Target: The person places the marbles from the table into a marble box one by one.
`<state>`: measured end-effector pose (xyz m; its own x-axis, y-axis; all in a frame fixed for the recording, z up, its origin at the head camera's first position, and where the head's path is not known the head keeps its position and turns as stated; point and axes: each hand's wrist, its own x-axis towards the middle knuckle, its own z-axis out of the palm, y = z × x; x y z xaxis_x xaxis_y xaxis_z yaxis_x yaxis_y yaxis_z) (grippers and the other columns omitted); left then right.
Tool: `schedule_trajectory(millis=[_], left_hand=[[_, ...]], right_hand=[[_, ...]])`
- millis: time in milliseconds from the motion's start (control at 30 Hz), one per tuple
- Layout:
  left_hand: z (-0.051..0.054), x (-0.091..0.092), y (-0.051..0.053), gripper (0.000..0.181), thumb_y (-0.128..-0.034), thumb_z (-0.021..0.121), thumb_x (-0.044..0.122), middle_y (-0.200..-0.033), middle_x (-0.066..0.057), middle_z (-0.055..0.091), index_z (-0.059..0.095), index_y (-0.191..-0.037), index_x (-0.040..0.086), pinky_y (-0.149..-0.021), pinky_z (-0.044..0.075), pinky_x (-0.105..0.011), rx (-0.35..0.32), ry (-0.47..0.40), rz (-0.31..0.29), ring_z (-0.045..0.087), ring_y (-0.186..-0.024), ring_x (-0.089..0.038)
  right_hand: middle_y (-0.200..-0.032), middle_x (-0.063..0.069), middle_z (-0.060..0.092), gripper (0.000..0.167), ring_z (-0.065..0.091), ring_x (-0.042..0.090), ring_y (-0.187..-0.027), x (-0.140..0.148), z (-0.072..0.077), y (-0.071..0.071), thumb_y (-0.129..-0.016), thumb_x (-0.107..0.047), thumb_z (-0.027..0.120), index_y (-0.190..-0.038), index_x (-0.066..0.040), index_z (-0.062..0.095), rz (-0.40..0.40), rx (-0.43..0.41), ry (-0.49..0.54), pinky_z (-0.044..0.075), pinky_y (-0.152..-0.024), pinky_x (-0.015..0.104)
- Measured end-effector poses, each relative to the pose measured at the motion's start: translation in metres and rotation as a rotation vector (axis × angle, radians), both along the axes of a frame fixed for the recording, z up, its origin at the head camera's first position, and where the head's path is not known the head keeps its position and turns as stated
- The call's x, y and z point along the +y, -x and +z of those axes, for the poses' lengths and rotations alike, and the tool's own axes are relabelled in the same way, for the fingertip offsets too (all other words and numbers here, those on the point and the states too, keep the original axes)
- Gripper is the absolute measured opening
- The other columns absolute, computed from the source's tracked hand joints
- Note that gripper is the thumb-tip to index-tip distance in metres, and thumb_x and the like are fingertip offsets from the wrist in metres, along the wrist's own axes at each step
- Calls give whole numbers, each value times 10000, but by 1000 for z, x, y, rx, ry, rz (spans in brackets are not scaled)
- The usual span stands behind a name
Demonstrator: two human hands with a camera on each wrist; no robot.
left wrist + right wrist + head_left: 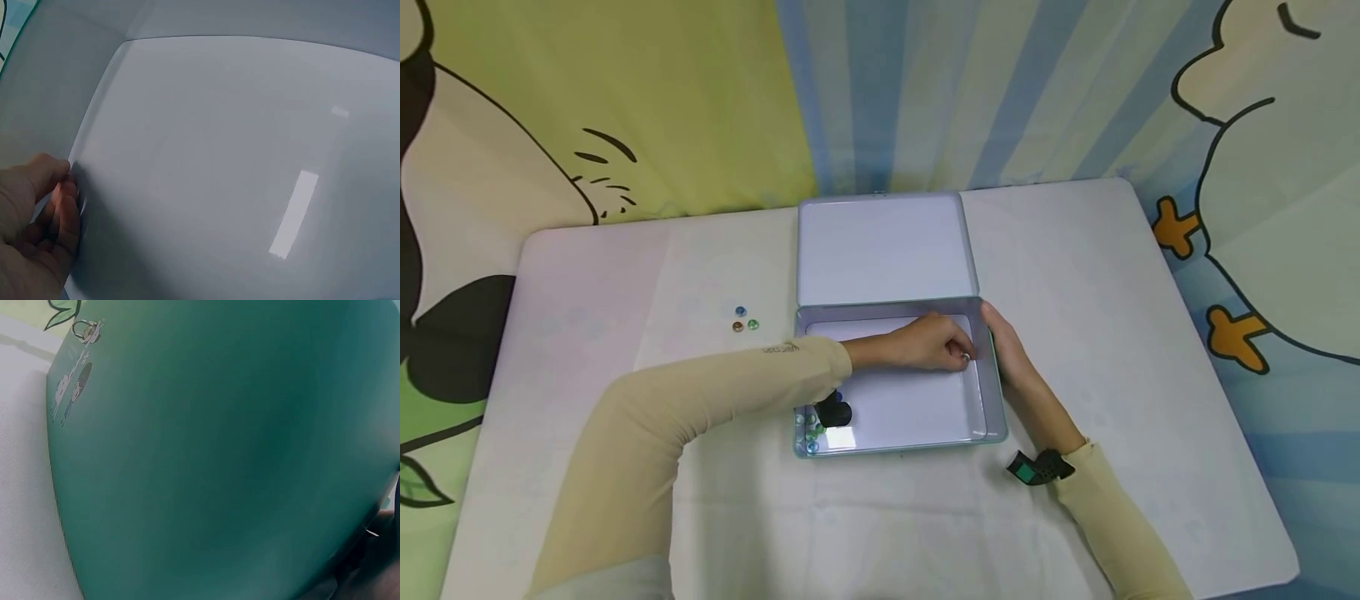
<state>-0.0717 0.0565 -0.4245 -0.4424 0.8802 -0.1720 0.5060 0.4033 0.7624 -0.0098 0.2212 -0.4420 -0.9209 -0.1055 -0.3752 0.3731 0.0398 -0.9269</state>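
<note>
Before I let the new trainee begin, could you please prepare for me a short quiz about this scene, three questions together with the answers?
1. Multiple choice: where is the left hand?
A) On the opened lid
B) Inside the box, near its right end
C) Underneath the box

2. True or false: the right hand is at the outer right side of the box.

3. Count: how many marbles lie on the table to the left of the box in the head view?

Key: 1. B; 2. True; 3. Three
</note>
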Motion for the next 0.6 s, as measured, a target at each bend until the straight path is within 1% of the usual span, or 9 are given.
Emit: schedule_trajectory(millis=[100,233,300,367,400,467,533,600], left_hand=[[-1,0,-1,223,-854,664,69,-777,-4,719,758,-1055,92,-598,389,-91,-5,-7,8,508,-631,26],[-1,-1,-1,238,-842,680,56,-774,-12,717,753,-1066,87,-599,398,-101,-17,-8,12,520,-636,17],[1,-3,-1,267,-844,688,56,-776,-18,715,739,-1105,81,-597,402,-108,-29,5,9,527,-638,9],[5,-6,0,324,-844,695,63,-784,-17,713,707,-1167,74,-606,407,-110,-34,29,14,536,-646,4],[9,-9,1,358,-846,701,72,-787,-19,711,685,-1204,70,-602,410,-112,-35,44,15,540,-644,-2],[22,-17,3,433,-852,712,103,-800,-10,705,633,-1277,74,-609,413,-119,-36,80,16,545,-647,-15],[39,-30,6,470,-859,716,135,-819,7,700,603,-1312,93,-620,423,-139,-38,92,26,556,-662,-36],[60,-49,8,449,-875,707,167,-837,23,698,604,-1310,123,-639,443,-173,-57,64,50,568,-690,-69]], right_hand=[[-1076,41,445,665,488,118,-902,0,0,0,-1002,-580,218,-1384,-58,374,-2,2,-1,434,-761,246],[-1095,49,441,652,483,117,-922,0,1,0,-999,-588,230,-1371,-77,388,-7,-7,9,427,-781,245],[-1082,46,450,655,498,113,-906,0,1,0,-997,-593,235,-1363,-73,392,-2,-2,11,443,-763,241],[-1078,42,463,671,522,109,-889,0,2,0,-993,-603,235,-1380,-75,382,5,3,14,466,-738,236],[-1081,36,466,684,530,104,-887,0,1,0,-992,-608,229,-1402,-77,364,13,5,13,477,-727,233],[-1073,38,479,696,551,105,-867,1,1,0,-995,-601,221,-1432,-72,338,21,10,12,496,-694,233],[-1076,37,495,699,566,105,-870,0,0,0,-997,-596,219,-1460,-82,315,18,11,11,506,-692,233],[-1092,37,499,699,560,102,-902,-1,-1,-1,-999,-590,226,-1475,-85,304,6,6,12,500,-730,233]])
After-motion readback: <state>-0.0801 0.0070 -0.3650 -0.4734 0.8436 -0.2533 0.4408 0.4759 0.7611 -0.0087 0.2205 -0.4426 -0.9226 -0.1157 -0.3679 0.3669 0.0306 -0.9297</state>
